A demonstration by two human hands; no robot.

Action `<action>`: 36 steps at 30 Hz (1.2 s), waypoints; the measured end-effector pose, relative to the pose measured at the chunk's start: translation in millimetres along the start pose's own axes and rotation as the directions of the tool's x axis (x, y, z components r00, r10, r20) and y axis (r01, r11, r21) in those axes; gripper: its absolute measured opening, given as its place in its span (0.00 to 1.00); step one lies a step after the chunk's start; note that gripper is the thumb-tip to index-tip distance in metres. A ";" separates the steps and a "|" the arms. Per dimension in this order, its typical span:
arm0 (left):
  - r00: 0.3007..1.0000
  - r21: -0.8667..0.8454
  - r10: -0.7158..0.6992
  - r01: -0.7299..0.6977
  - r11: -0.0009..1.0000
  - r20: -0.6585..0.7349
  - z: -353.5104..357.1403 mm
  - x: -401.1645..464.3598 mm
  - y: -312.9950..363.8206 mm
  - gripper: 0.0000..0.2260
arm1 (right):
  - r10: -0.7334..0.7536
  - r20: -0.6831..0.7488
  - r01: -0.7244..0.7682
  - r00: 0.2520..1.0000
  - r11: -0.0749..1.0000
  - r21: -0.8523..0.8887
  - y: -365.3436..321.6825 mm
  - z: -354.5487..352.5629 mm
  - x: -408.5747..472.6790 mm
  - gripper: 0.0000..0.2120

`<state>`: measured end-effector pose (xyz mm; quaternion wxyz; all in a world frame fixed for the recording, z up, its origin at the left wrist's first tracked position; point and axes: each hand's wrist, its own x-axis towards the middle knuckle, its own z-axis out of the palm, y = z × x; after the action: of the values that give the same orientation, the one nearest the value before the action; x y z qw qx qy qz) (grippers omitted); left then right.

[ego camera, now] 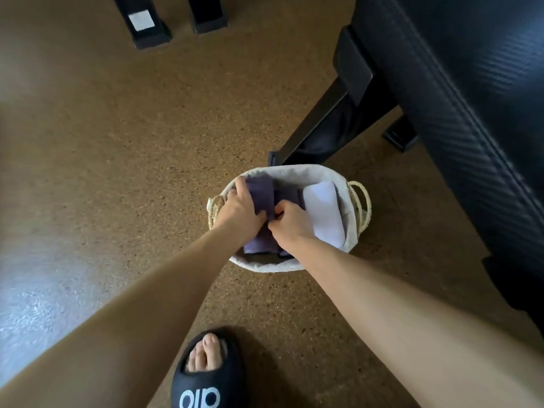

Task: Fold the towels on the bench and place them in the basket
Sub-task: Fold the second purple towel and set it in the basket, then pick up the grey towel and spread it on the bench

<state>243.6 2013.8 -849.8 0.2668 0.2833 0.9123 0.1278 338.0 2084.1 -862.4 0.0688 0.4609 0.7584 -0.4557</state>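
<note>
Purple towel (260,192) in the basket (344,184), gripped by both hands: left (241,209), right (290,222).

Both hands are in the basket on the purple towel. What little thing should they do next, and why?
Probably let go and lift out. The purple towel already lies folded inside the basket, beside the white towel, and the left hand and right hand seem to be just tucking it down.

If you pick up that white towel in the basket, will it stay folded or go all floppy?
Probably floppy: the white towel is soft folded cloth, so it would likely sag and unfold. It looks light. The basket wall beside it seems to keep it tidy now.
</note>
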 end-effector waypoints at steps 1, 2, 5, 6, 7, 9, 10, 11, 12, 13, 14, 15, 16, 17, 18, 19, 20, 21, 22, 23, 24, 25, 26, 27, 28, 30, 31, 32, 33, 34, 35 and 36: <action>0.999 0.049 0.032 -0.032 0.998 -0.013 5.3 2.6 -3.2 0.32 | 0.000 -0.003 0.000 1.000 1.000 -0.020 2.6 3.7 4.3 0.02; 0.998 0.106 0.063 -0.060 0.993 -0.026 10.1 4.8 -6.1 0.33 | -0.011 -0.007 0.010 1.000 0.999 -0.045 4.7 7.0 7.6 0.02; 0.992 0.226 0.124 -0.118 0.967 -0.014 20.1 8.4 -12.8 0.32 | -0.044 -0.005 0.043 0.999 0.988 -0.147 9.1 13.4 12.3 0.05; 0.992 0.242 0.129 -0.126 0.962 0.003 22.4 9.0 -14.6 0.30 | -0.052 0.001 0.052 0.999 0.983 -0.177 10.9 15.1 12.6 0.05; 0.991 0.249 0.133 -0.133 0.959 0.018 24.1 9.4 -16.4 0.27 | -0.066 0.008 0.066 0.998 0.977 -0.205 12.7 16.7 12.2 0.05; 0.992 0.241 0.124 -0.128 0.962 0.034 27.2 11.8 -19.5 0.23 | -0.100 0.014 0.100 0.995 0.965 -0.243 15.0 19.3 10.9 0.07; 0.993 0.235 0.111 -0.118 0.965 0.040 28.3 14.0 -20.5 0.21 | -0.114 0.021 0.115 0.993 0.959 -0.260 15.0 20.3 9.9 0.08; 0.994 0.236 0.095 -0.104 0.966 0.047 29.4 16.2 -21.0 0.20 | -0.129 0.028 0.132 0.991 0.953 -0.272 14.7 21.1 9.4 0.09; 0.995 0.251 0.082 -0.092 0.964 0.051 30.4 18.4 -21.4 0.18 | -0.143 0.035 0.147 0.989 0.948 -0.283 14.2 22.2 8.8 0.08; 0.996 0.277 0.075 -0.087 0.957 0.053 31.5 20.0 -21.4 0.17 | -0.151 0.040 0.157 0.988 0.943 -0.295 13.6 22.9 8.4 0.08; 0.996 0.308 0.075 -0.088 0.947 0.054 32.4 20.8 -21.2 0.17 | -0.157 0.044 0.163 0.987 0.938 -0.305 13.4 23.4 7.7 0.07; 0.995 0.336 0.077 -0.091 0.937 0.056 33.6 21.2 -21.0 0.16 | -0.162 0.046 0.168 0.986 0.935 -0.312 13.6 23.9 7.3 0.06; 0.995 0.360 0.074 -0.092 0.928 0.062 34.9 21.2 -20.8 0.16 | -0.165 0.047 0.171 0.985 0.933 -0.318 14.0 24.9 7.2 0.06; 0.995 0.383 0.063 -0.086 0.920 0.073 35.5 20.6 -20.0 0.15 | -0.166 0.050 0.173 0.985 0.930 -0.325 14.2 25.8 7.0 0.06; 0.995 0.405 0.044 -0.075 0.911 0.084 35.8 19.6 -18.9 0.14 | -0.165 0.054 0.174 0.985 0.928 -0.330 14.2 26.9 6.7 0.06; 0.995 0.426 0.022 -0.060 0.903 0.094 35.5 18.1 -16.8 0.14 | -0.163 0.059 0.174 0.985 0.927 -0.333 13.3 27.9 6.1 0.08; 0.995 0.452 0.002 -0.049 0.891 0.104 34.1 15.9 -14.0 0.14 | -0.161 0.068 0.175 0.985 0.927 -0.332 11.7 28.5 4.9 0.11; 0.993 0.483 -0.009 -0.049 0.874 0.118 33.0 13.5 -11.0 0.15 | -0.161 0.080 0.178 0.984 0.928 -0.327 9.9 28.7 3.2 0.13; 0.991 0.513 -0.009 -0.061 0.856 0.133 32.0 10.2 -8.2 0.16 | -0.162 0.093 0.184 0.982 0.930 -0.317 8.0 28.2 0.3 0.14; 0.989 0.545 -0.009 -0.073 0.835 0.147 30.4 6.4 -4.7 0.17 | -0.162 0.101 0.186 0.981 0.933 -0.307 6.0 26.5 -3.5 0.14; 0.988 0.575 -0.010 -0.080 0.814 0.152 27.3 1.7 -1.1 0.18 | -0.163 0.105 0.188 0.981 0.936 -0.299 4.1 23.2 -8.0 0.14; 0.988 0.603 -0.011 -0.086 0.793 0.155 22.6 -4.1 3.2 0.19 | -0.169 0.103 0.192 0.980 0.937 -0.290 1.9 18.4 -13.5 0.14; 0.987 0.622 -0.003 -0.099 0.777 0.161 16.9 -10.9 7.6 0.21 | -0.182 0.095 0.202 0.979 0.937 -0.287 -1.0 11.9 -20.7 0.13; 0.985 0.632 0.017 -0.122 0.765 0.170 10.0 -18.3 12.0 0.22 | -0.200 0.079 0.215 0.977 0.932 -0.292 -4.7 4.0 -27.6 0.13; 0.984 0.631 0.040 -0.144 0.763 0.176 1.8 -26.2 16.7 0.21 | -0.225 0.056 0.232 0.973 0.922 -0.310 -9.3 -6.0 -35.9 0.12; 0.983 0.602 0.070 -0.158 0.782 0.168 -19.7 -44.5 28.4 0.17 | -0.267 0.001 0.251 0.964 0.903 -0.349 -22.7 -31.5 -55.5 0.11; 0.984 0.589 0.084 -0.162 0.792 0.157 -31.5 -55.0 35.0 0.16 | -0.277 -0.019 0.254 0.961 0.904 -0.344 -31.4 -45.8 -66.8 0.12; 0.985 0.581 0.099 -0.165 0.797 0.144 -44.5 -66.6 42.0 0.16 | -0.287 -0.029 0.260 0.957 0.902 -0.345 -41.2 -61.1 -80.8 0.13; 0.985 0.582 0.110 -0.168 0.796 0.135 -58.1 -78.9 49.1 0.17 | -0.309 -0.033 0.276 0.951 0.888 -0.367 -50.8 -75.6 -95.4 0.13; 0.985 0.582 0.119 -0.171 0.795 0.126 -73.2 -92.2 57.2 0.17 | -0.340 -0.038 0.298 0.940 0.868 -0.398 -59.6 -90.8 -112.1 0.14; 0.984 0.580 0.130 -0.176 0.795 0.120 -89.8 -107.3 66.5 0.17 | -0.370 -0.043 0.321 0.928 0.852 -0.414 -67.1 -106.3 -129.9 0.15; 0.982 0.574 0.149 -0.188 0.797 0.115 -106.3 -122.5 76.1 0.16 | -0.400 -0.052 0.346 0.915 0.843 -0.412 -73.4 -123.0 -149.9 0.16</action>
<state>303.7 1994.8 -682.1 0.1841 0.4352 0.8696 -0.1433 405.7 2069.9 -667.0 0.0184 0.3108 0.9123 -0.2660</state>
